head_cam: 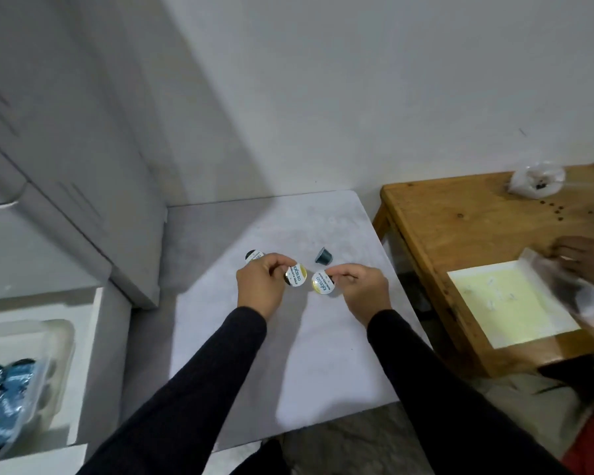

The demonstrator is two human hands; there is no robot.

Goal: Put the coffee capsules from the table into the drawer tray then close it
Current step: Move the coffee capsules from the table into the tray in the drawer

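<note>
Above the middle of the grey table (pixel 288 354), my left hand (pixel 261 286) pinches a coffee capsule (pixel 296 274) with a white and gold foil lid. My right hand (pixel 360 286) pinches a second capsule (pixel 323 282) of the same kind. Another capsule (pixel 253 256) sits on the table just behind my left hand, partly hidden. A dark blue capsule (pixel 324 256) lies on its side behind my hands. At the lower left the white drawer (pixel 90 337) stands open, and its clear tray (pixel 62 341) holds several blue-lidded capsules (pixel 0 399).
A white cabinet (pixel 66 166) rises at the left, beside the table. A wooden table (pixel 460 217) at the right carries a yellow-lined tray (pixel 508 303) and a plastic bag (pixel 537 180). Another person's hand (pixel 587 262) works there with plastic wrap.
</note>
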